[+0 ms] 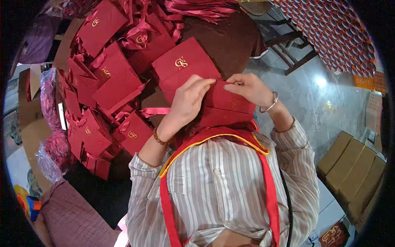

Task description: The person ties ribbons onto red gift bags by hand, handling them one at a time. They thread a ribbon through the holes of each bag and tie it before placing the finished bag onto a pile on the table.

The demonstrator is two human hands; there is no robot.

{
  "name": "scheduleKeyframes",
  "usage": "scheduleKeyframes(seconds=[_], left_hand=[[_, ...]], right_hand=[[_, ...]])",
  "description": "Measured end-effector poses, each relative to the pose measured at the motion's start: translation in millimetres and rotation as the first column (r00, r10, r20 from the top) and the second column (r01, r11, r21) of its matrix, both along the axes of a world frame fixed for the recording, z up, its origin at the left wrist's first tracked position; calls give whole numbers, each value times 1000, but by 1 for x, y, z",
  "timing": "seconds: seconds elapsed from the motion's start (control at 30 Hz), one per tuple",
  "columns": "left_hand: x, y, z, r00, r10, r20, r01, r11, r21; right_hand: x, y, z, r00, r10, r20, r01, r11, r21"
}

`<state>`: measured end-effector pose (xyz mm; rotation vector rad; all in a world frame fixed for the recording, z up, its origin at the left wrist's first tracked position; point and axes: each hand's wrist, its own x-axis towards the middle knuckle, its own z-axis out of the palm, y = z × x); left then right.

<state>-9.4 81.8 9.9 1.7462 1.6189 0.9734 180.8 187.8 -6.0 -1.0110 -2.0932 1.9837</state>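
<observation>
My left hand (190,99), with a beaded bracelet at the wrist, is closed at the upper edge of a red paper bag (228,101) in front of my chest. On the bag's other side, my right hand (249,89) pinches the same edge between thumb and fingers. A silver bangle is on that wrist. The two hands are a short gap apart. Just beyond them lies another red bag (187,61) with a gold logo, partly covered by my left hand. A pink ribbon (155,111) sticks out beside my left forearm.
Many red bags with ribbons (117,78) are piled on the round brown table (234,37) to the left. Loose ribbons (201,9) lie at its far edge. Plastic-wrapped bundles (55,152) stand at the left. Cardboard boxes (349,168) and a wooden stool (292,49) are at the right.
</observation>
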Motion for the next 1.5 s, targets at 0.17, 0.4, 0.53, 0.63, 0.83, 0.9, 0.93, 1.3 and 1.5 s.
scheduleKeyframes(seconds=[0.17, 0.4, 0.53, 0.63, 0.83, 0.9, 0.93, 1.3, 1.5], left_hand=[[8, -10, -3, 954, 180, 241, -160, 982, -102], [9, -7, -19, 990, 124, -63, -110, 976, 190], [12, -13, -18, 984, 164, -66, -152, 975, 162], [3, -14, -18, 977, 181, -108, -162, 973, 164], [5, -8, -7, 955, 250, -161, -206, 946, 251], [10, -8, -10, 973, 220, -77, -191, 943, 271], [13, -9, -14, 974, 206, -95, -174, 947, 270], [6, -24, -18, 977, 204, 64, -209, 975, 70], [4, -24, -21, 977, 213, -21, -209, 971, 119]], right_hand=[[-1, -3, -4, 1000, -15, -9, 16, 999, 31], [-4, -2, 4, 1000, 10, -20, -8, 997, 76], [-4, -1, -6, 999, 3, -32, 0, 998, 67], [-10, -1, -7, 999, 11, -34, -8, 997, 74], [-24, -4, -7, 999, 40, 17, -43, 975, 220], [-23, -4, -7, 999, 41, 26, -46, 972, 232], [-22, -4, -7, 999, 43, 26, -48, 972, 231], [-17, -7, -2, 995, 7, 100, -23, 986, 163], [-11, -6, -9, 998, -18, -52, 17, 1000, -4]])
